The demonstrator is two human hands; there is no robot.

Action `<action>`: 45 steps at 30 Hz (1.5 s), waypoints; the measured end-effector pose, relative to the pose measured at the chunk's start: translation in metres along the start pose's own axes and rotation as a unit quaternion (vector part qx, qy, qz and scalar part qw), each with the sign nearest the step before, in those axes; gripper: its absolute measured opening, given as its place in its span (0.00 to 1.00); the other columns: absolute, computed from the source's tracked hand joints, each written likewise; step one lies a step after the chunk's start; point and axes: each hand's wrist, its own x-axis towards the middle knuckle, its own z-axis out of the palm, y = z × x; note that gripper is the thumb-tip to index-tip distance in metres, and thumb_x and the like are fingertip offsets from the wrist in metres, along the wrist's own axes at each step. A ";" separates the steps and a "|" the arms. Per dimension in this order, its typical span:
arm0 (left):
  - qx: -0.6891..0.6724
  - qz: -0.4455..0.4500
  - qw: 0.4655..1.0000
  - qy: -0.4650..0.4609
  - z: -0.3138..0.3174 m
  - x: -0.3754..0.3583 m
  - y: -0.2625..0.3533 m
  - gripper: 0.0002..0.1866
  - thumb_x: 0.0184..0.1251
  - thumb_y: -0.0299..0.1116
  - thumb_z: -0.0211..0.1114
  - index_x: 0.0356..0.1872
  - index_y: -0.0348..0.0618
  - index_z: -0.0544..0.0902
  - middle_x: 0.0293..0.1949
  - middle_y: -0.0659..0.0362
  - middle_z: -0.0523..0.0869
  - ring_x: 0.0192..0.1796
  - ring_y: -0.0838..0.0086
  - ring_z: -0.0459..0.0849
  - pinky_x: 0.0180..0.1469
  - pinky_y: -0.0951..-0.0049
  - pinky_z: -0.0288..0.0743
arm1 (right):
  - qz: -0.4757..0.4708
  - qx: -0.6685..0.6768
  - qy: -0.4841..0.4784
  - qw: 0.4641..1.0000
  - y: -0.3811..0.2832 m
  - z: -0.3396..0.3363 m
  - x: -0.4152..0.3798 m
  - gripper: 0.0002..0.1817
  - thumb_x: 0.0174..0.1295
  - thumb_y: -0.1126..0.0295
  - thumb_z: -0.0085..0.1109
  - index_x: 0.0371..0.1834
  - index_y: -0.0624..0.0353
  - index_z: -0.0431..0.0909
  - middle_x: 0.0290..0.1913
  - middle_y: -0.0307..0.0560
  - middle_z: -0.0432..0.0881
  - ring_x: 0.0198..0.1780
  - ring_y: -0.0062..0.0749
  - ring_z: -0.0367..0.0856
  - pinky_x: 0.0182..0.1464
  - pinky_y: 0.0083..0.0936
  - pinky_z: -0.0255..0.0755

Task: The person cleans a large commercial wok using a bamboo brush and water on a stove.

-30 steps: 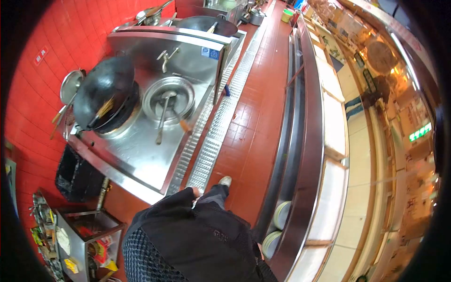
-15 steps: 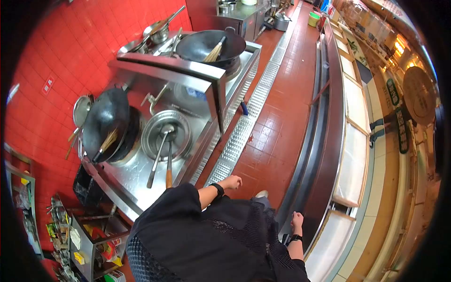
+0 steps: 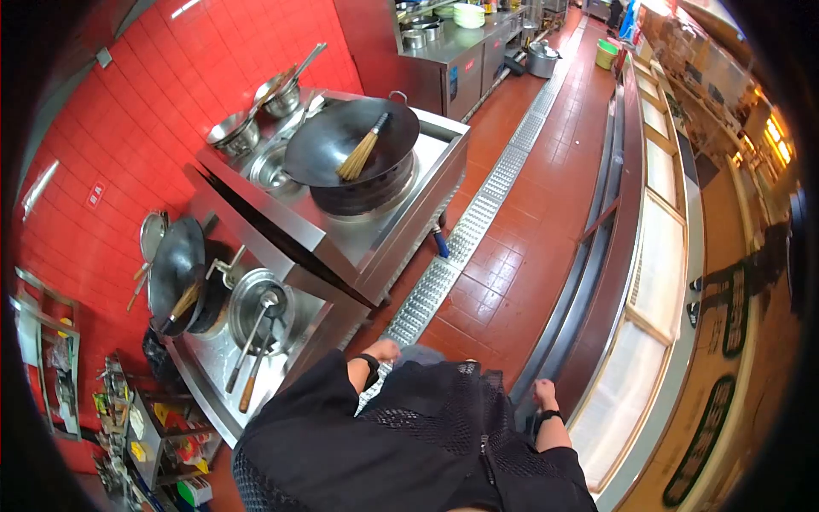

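Observation:
My left hand (image 3: pixel 383 351), with a dark band on its wrist, hangs beside the metal stove counter, above the floor grate (image 3: pixel 418 300). Its fingers are curled in and nothing shows in them. On the other side of my body, my right hand (image 3: pixel 543 392) is closed and empty near the dark ledge (image 3: pixel 570 369). Left of my left hand, two long-handled ladles (image 3: pixel 252 352) lean in a metal basin (image 3: pixel 282 299). A large wok (image 3: pixel 311 154) holds a straw brush (image 3: pixel 362 157). Another wok (image 3: pixel 175 264) with a brush (image 3: pixel 184 302) is tilted at the left.
The red tiled floor (image 3: pixel 512 264) runs ahead beside the grate. A metal cabinet (image 3: pixel 456 64), a lidded pot (image 3: pixel 542 60) and a green basket (image 3: pixel 606 55) stand farther off. White panels (image 3: pixel 627 375) line the right side. A shelf with packages (image 3: pixel 158 439) stands at lower left.
The view has moved forward along the stove; the woks and basin now sit farther left. My left hand has shifted left and lower in the view; my right hand has barely moved.

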 end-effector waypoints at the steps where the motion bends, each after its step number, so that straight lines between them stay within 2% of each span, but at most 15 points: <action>1: -0.036 -0.009 0.999 0.000 -0.001 0.009 -0.004 0.14 0.64 0.38 0.54 0.35 0.42 0.85 0.25 0.57 0.86 0.25 0.73 0.84 0.30 0.70 0.76 | 0.005 0.028 0.000 1.000 -0.015 0.005 0.011 0.11 0.64 0.65 0.53 0.26 0.58 0.77 0.14 0.41 0.72 0.13 0.28 0.71 0.14 0.28 0.65; 3: -0.108 0.038 0.993 0.013 -0.019 0.041 0.080 0.13 0.66 0.36 0.54 0.35 0.40 0.85 0.26 0.58 0.87 0.26 0.74 0.84 0.31 0.72 0.77 | -0.002 0.024 -0.003 1.000 -0.060 -0.033 0.061 0.11 0.64 0.65 0.53 0.25 0.58 0.76 0.14 0.41 0.71 0.13 0.28 0.71 0.14 0.28 0.65; 10: -0.053 0.194 0.968 0.151 -0.121 0.164 0.206 0.11 0.67 0.37 0.57 0.40 0.42 0.83 0.30 0.60 0.85 0.32 0.76 0.83 0.36 0.73 0.76 | -0.082 0.069 -0.007 0.994 -0.103 -0.057 0.167 0.12 0.63 0.65 0.54 0.23 0.57 0.75 0.13 0.40 0.70 0.11 0.29 0.69 0.12 0.27 0.64; 11: -0.095 0.207 0.956 0.186 -0.147 0.183 0.236 0.11 0.66 0.36 0.58 0.39 0.41 0.83 0.31 0.60 0.86 0.33 0.76 0.83 0.37 0.74 0.76 | -0.054 0.022 -0.025 0.998 -0.063 -0.069 0.181 0.12 0.62 0.65 0.54 0.23 0.58 0.76 0.14 0.41 0.72 0.13 0.28 0.71 0.14 0.27 0.66; 13: -0.146 0.227 0.929 0.255 -0.202 0.207 0.289 0.09 0.64 0.34 0.61 0.38 0.41 0.84 0.31 0.60 0.86 0.35 0.78 0.82 0.40 0.74 0.76 | 0.014 0.013 -0.075 0.997 -0.095 -0.091 0.197 0.14 0.61 0.64 0.53 0.19 0.57 0.74 0.13 0.41 0.71 0.15 0.28 0.72 0.17 0.29 0.68; 14: -0.153 0.238 0.914 0.290 -0.224 0.214 0.305 0.08 0.63 0.32 0.62 0.37 0.41 0.84 0.31 0.60 0.86 0.36 0.78 0.82 0.40 0.74 0.76 | -0.073 -0.088 -0.097 0.989 -0.108 -0.103 0.189 0.13 0.63 0.63 0.52 0.20 0.54 0.73 0.13 0.38 0.68 0.15 0.27 0.69 0.17 0.28 0.67; 18: -0.237 0.217 0.829 0.458 -0.356 0.285 0.401 0.08 0.54 0.31 0.69 0.34 0.42 0.85 0.30 0.56 0.88 0.32 0.75 0.86 0.36 0.74 0.77 | 0.177 0.170 -0.076 0.966 -0.206 -0.188 0.223 0.08 0.65 0.64 0.50 0.28 0.48 0.74 0.18 0.32 0.66 0.18 0.24 0.66 0.21 0.22 0.66; 23: -0.396 0.245 0.752 0.467 -0.421 0.325 0.428 0.09 0.59 0.34 0.69 0.33 0.38 0.84 0.21 0.58 0.84 0.15 0.81 0.78 0.15 0.81 0.68 | 0.174 0.297 0.051 0.937 -0.240 -0.208 0.319 0.05 0.62 0.64 0.55 0.30 0.50 0.74 0.21 0.33 0.71 0.20 0.22 0.69 0.23 0.19 0.68; 28: -0.378 0.167 0.750 0.516 -0.456 0.355 0.423 0.12 0.63 0.38 0.67 0.37 0.37 0.84 0.14 0.63 0.77 0.13 0.82 0.74 0.13 0.80 0.65 | 0.186 0.304 0.036 0.934 -0.304 -0.216 0.422 0.02 0.62 0.69 0.56 0.33 0.53 0.76 0.26 0.36 0.79 0.22 0.20 0.73 0.24 0.16 0.69; 33: -0.177 0.013 0.714 0.677 -0.481 0.401 0.396 0.10 0.61 0.37 0.65 0.36 0.43 0.86 0.14 0.59 0.80 0.15 0.75 0.79 0.22 0.72 0.72 | 0.222 0.209 -0.032 0.952 -0.315 -0.235 0.558 0.12 0.66 0.57 0.54 0.31 0.53 0.76 0.22 0.34 0.71 0.18 0.19 0.66 0.20 0.19 0.63; 37: -0.044 -0.131 0.626 0.768 -0.502 0.403 0.403 0.07 0.59 0.38 0.64 0.35 0.51 0.85 0.32 0.57 0.83 0.42 0.61 0.80 0.44 0.62 0.74 | 0.234 0.070 -0.062 0.968 -0.290 -0.270 0.714 0.20 0.67 0.48 0.51 0.29 0.53 0.75 0.17 0.33 0.63 0.15 0.20 0.61 0.17 0.21 0.59; 40: 0.014 -0.177 0.594 0.785 -0.510 0.424 0.386 0.13 0.58 0.37 0.65 0.45 0.50 0.82 0.47 0.54 0.78 0.54 0.57 0.75 0.53 0.60 0.71 | 0.233 0.077 -0.088 0.965 -0.464 -0.291 0.720 0.21 0.69 0.50 0.48 0.21 0.48 0.66 0.14 0.32 0.60 0.14 0.21 0.58 0.15 0.19 0.55; 41: 0.029 -0.220 0.594 0.773 -0.512 0.431 0.381 0.15 0.57 0.37 0.65 0.47 0.48 0.80 0.48 0.53 0.78 0.54 0.57 0.75 0.54 0.60 0.71 | 0.255 0.098 -0.113 0.955 -0.438 -0.297 0.796 0.21 0.67 0.49 0.48 0.19 0.46 0.63 0.13 0.31 0.58 0.14 0.21 0.58 0.13 0.19 0.53; 42: 0.042 -0.267 0.596 0.756 -0.510 0.436 0.378 0.17 0.57 0.37 0.65 0.49 0.46 0.79 0.49 0.53 0.78 0.55 0.57 0.75 0.55 0.59 0.71 | 0.189 0.054 -0.101 0.975 -0.555 -0.296 0.748 0.17 0.63 0.54 0.48 0.18 0.45 0.62 0.13 0.33 0.58 0.14 0.22 0.58 0.13 0.21 0.52; 45: -0.002 -0.282 0.614 0.737 -0.512 0.444 0.378 0.20 0.57 0.36 0.64 0.52 0.45 0.78 0.51 0.53 0.79 0.56 0.56 0.75 0.57 0.58 0.70 | 0.063 0.105 -0.027 0.992 -0.633 -0.276 0.845 0.11 0.56 0.65 0.44 0.16 0.47 0.64 0.13 0.35 0.64 0.12 0.26 0.59 0.14 0.24 0.49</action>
